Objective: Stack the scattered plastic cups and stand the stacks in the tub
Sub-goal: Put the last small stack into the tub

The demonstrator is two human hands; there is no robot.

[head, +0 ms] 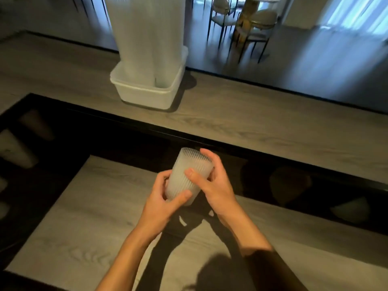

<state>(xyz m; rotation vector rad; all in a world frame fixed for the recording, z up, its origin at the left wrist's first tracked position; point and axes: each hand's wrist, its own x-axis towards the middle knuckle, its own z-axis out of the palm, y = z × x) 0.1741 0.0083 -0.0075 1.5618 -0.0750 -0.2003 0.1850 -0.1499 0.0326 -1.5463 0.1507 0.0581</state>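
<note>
– Left hand (165, 199) wraps the lower end of the ribbed cup (184, 171), thumb across its front. The right hand (213, 185) pinches the upper part between thumb and fingers. The cup is held tilted above the near desk (100, 206).
– One cup, or several nested?
– Can't tell from here.
– How far along?
– Well along, I'd judge. Tall stacks (144, 38) already stand in the white tub (144, 97) across the desk, well apart from the hands. What's left looks like dim cup shapes (14, 148) in the dark strip (117, 127) at left, perhaps more at right.
– Room to move?
– Bare wood between hands and tub. The tub sits near the far edge, and its stacks rise high, so a knock could topple them.
</note>
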